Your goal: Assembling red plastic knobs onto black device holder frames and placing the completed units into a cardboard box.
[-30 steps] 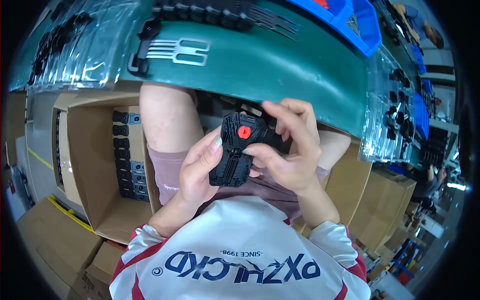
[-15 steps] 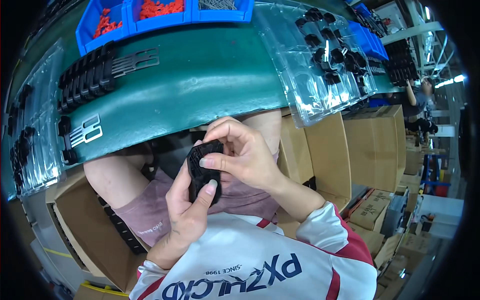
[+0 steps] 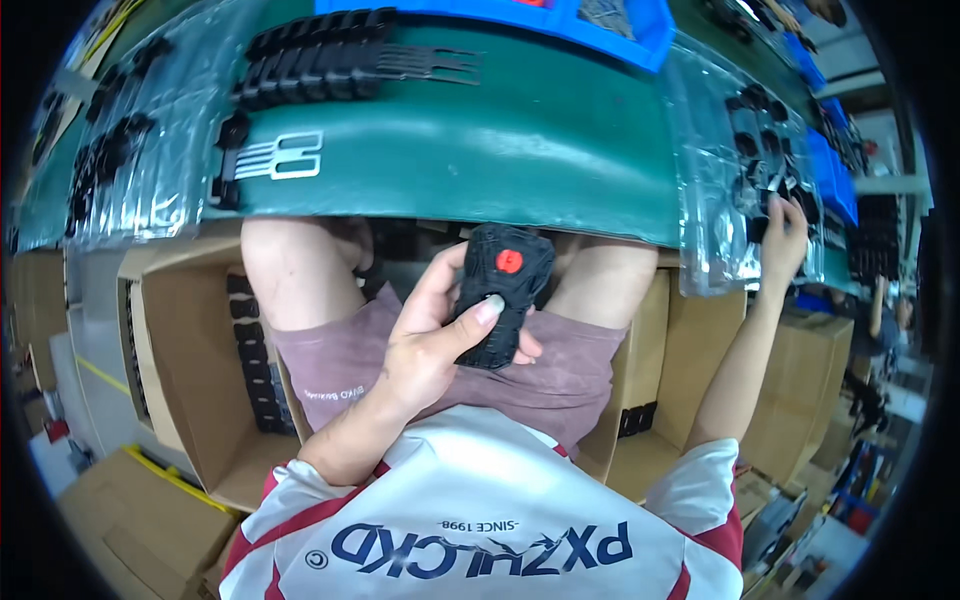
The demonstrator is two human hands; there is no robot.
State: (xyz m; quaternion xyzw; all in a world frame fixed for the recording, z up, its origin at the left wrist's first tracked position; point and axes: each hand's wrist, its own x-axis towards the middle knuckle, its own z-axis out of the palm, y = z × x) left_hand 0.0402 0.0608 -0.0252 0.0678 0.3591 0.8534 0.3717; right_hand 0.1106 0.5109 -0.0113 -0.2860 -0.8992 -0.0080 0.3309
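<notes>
The left hand [image 3: 430, 345] grips a black part [image 3: 515, 288] with a red knob [image 3: 509, 261] over the lap, near the desk's [image 3: 500, 175] front edge. The right hand [image 3: 787, 238] is at a clear tray [image 3: 704, 255] of black pieces [image 3: 758, 104]; whether it grips one, I cannot tell. A blue bin [image 3: 640, 50] holds metal pins [image 3: 605, 14], a cardboard box [image 3: 190, 345] dark pieces [image 3: 262, 375]. Green surface stretches between tray and forked plate [image 3: 297, 156]. Half a second ago both hands held the part.

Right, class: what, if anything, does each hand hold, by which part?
The left hand holds a black, ridged, oblong block from its left side, thumb below its round red insert. Whether the right hand, at the clear plastic tray, holds anything is unclear.
</notes>
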